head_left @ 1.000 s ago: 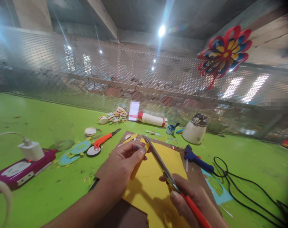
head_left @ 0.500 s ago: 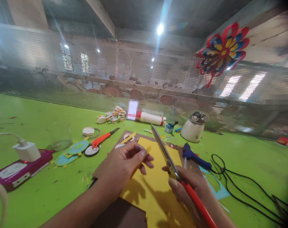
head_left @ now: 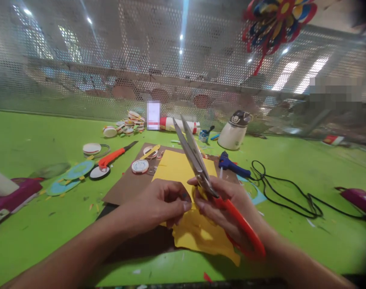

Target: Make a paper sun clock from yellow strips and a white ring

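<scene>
My right hand (head_left: 227,200) is closed round a pair of scissors (head_left: 197,162) with red handles. The blades point up and away from me, slightly apart. The thumb and fingers of my left hand (head_left: 166,202) pinch a small yellow piece (head_left: 193,206), largely hidden, close to my right fingertips. Beneath both hands lies a yellow sheet (head_left: 175,165), with a wavy, cut edge on the near side. Under it is a brown board (head_left: 124,186). White round discs (head_left: 140,166) rest on the board's left part, one with a yellow strip (head_left: 152,151) across it.
To the left lie an orange-handled knife (head_left: 112,157), light-blue rings (head_left: 78,170) and a purple power strip (head_left: 18,196). A blue glue gun (head_left: 234,165) with a black cord is on the right. Behind stand a white-and-dark jug (head_left: 233,134), a small blue jar (head_left: 204,136) and piled discs (head_left: 134,122).
My view has tipped down and turned slightly right. The hands have come together, and the scissor blades have spread from closed to slightly apart.
</scene>
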Tool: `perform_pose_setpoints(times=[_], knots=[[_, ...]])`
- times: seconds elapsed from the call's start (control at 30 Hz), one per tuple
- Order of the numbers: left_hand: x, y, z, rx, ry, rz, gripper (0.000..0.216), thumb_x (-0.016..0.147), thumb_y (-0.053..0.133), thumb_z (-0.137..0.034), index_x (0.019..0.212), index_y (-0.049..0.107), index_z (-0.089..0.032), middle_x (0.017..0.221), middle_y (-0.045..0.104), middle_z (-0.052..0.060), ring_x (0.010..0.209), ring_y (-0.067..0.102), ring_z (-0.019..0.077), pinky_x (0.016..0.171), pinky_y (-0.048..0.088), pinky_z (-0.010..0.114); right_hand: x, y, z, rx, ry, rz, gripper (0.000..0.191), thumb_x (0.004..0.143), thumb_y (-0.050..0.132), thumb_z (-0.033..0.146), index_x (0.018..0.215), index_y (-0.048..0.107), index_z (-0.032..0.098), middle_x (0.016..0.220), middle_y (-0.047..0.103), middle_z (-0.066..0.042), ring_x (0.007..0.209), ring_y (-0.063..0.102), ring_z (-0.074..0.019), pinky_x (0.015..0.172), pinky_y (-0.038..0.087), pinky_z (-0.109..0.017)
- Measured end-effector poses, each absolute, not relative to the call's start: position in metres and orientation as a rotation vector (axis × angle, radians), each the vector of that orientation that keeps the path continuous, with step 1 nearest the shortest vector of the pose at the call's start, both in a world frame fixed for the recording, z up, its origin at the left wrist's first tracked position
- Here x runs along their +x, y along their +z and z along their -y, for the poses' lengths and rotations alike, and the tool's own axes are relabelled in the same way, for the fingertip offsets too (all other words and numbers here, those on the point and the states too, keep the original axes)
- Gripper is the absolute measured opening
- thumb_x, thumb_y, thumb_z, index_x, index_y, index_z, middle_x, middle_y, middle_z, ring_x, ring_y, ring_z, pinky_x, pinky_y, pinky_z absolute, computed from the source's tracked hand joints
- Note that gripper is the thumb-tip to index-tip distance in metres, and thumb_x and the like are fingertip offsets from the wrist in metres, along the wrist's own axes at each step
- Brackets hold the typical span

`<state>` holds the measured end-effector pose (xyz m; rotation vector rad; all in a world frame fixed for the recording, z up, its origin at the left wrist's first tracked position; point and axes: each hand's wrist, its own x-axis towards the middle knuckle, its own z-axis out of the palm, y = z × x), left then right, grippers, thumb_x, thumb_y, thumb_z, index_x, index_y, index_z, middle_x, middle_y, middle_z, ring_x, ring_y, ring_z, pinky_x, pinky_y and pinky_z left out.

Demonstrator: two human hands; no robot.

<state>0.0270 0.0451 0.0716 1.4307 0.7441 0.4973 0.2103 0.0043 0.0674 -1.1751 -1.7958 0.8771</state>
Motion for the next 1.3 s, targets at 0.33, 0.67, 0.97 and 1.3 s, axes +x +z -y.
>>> perform_pose_setpoints(times=[0.33, 0.67, 0.97, 1.3], knots=[[0.032, 0.065, -0.048, 1.069, 0.805, -0.59, 0.022, 0.074, 0.068, -0.022, 0.092, 0.059, -0.013, 0.082, 0.068, 0.008, 0.071, 0.064, 0.0153, 0.062, 0.045, 0.024, 0.213, 0.065, -0.009, -1.172, 0.718, 1.498, 0.027, 0.084, 0.057, 0.026, 0.111, 0.055, 0.02, 0.071, 0.056, 0.002, 0.058, 0.054, -0.0099, 0.052, 0.045, -0.022], [0.043, 0.052, -0.041, 1.131, 0.822, -0.665, 0.018, 0.078, 0.064, -0.032, 0.08, 0.064, -0.014, 0.076, 0.064, 0.005, 0.07, 0.057, 0.0125, 0.062, 0.041, 0.022, 0.206, 0.058, -0.005, -1.09, 0.706, 1.474, 0.026, 0.084, 0.057, 0.023, 0.11, 0.055, 0.022, 0.073, 0.055, 0.003, 0.057, 0.051, -0.0086, 0.052, 0.044, -0.021], [0.045, 0.05, -0.042, 1.09, 0.843, -0.646, 0.015, 0.077, 0.065, -0.028, 0.083, 0.067, -0.014, 0.08, 0.063, 0.004, 0.073, 0.053, 0.0114, 0.067, 0.04, 0.023, 0.204, 0.058, -0.005, -1.085, 0.784, 1.467, 0.027, 0.085, 0.057, 0.025, 0.111, 0.055, 0.022, 0.073, 0.055, 0.003, 0.058, 0.052, -0.0087, 0.053, 0.044, -0.021], [0.031, 0.062, -0.052, 1.107, 1.123, -0.831, 0.02, 0.072, 0.07, -0.031, 0.085, 0.069, -0.016, 0.081, 0.067, 0.005, 0.073, 0.057, 0.0136, 0.065, 0.043, 0.024, 0.203, 0.064, -0.007, -1.263, 0.724, 1.627, 0.033, 0.086, 0.052, 0.04, 0.11, 0.054, 0.017, 0.073, 0.057, 0.0, 0.064, 0.055, -0.0132, 0.055, 0.044, -0.024]])
